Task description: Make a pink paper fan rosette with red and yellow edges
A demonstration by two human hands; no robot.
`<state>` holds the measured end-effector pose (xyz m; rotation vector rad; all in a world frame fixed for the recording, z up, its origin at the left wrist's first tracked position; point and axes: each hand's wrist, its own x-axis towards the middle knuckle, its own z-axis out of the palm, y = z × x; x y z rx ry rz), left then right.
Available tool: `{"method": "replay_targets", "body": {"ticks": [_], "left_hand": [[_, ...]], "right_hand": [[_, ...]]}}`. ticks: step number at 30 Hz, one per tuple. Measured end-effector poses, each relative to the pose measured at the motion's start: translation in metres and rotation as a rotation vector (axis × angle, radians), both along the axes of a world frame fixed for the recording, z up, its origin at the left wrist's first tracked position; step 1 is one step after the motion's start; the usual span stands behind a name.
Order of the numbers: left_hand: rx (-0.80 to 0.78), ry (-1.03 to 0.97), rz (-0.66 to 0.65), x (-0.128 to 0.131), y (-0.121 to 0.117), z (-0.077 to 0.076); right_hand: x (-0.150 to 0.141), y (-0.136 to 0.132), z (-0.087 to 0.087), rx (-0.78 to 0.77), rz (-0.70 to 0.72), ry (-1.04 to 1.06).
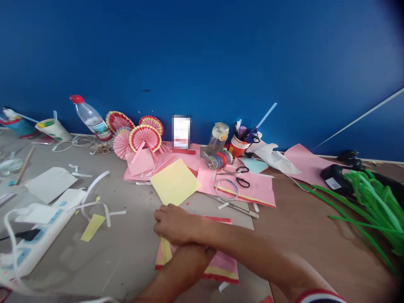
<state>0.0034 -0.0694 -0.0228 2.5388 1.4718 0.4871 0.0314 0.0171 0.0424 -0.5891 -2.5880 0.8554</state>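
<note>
The right hand (pixel 172 224) crosses over the left hand (pixel 197 259) at the bordered pink paper (pixel 225 261) on the tabletop (pixel 129 256); I cannot tell if either grips it, but even, gentle pressure should avoid wrinkles.

no readable text, bottle label (pixel 100 129) blurred, white sticker (pixel 333 183) illegible

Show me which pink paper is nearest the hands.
The pink paper edged in yellow and red, beneath the left hand and right hand; other pink sheets lie farther back toward the blue wall.
</note>
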Motion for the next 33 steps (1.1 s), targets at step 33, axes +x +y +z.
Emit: {"method": "replay_targets", "body": {"ticks": [33], "left_hand": [[0.214, -0.009, -0.149, -0.003, 0.003, 0.021]], "right_hand": [[0.194, -0.026, -0.028, -0.563, -0.761, -0.026]]}}
